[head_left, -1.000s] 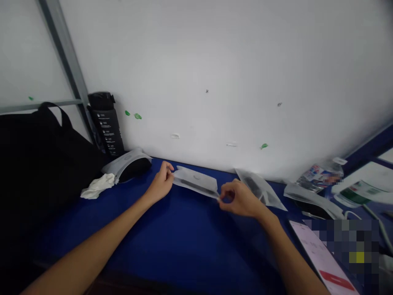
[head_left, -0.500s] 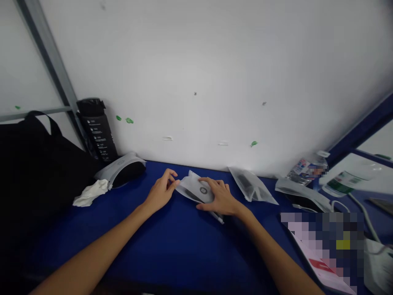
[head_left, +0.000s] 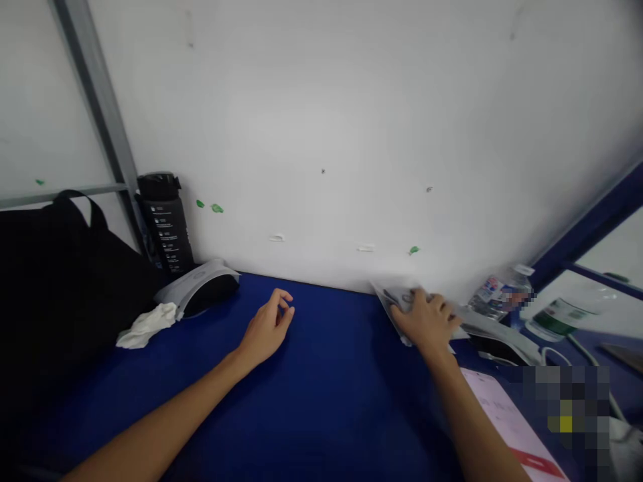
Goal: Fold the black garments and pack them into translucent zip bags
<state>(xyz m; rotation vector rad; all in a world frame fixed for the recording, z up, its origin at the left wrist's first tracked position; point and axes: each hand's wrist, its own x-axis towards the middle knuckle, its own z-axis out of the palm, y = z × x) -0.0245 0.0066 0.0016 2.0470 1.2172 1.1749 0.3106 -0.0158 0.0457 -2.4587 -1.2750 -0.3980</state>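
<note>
One white wall (head_left: 321, 107) stands behind one blue table (head_left: 311, 388). A black bag (head_left: 60, 288) occupies the left end of the table. The person's two hands are apart from each other.

Left hand (head_left: 265, 329): positioned over the middle of the table, fingers curled, thumb and index fingertips near each other with a slight gap; no item is visible in the grasp. Right hand (head_left: 429, 320): positioned over the clear pouch (head_left: 388, 296), fingers spread and thumb apart. Whether it clamps the pouch cannot be told. The clear pouch is located at the rear of the table, near the wall, partly hidden by the right hand.

A lit screen (head_left: 502, 408) with a red band lies beside the right forearm, partly masked by pixelation. A black bottle (head_left: 168, 234) stands upright at the rear left. The left pouch (head_left: 187, 284), with black contents, lies in front of it. The right pouch (head_left: 495, 327), also with black contents, lies in front of a clear bottle (head_left: 489, 294). A white tissue (head_left: 147, 327) lies between the bag and the left pouch. Smallest items: green marks (head_left: 217, 208) on the wall.
</note>
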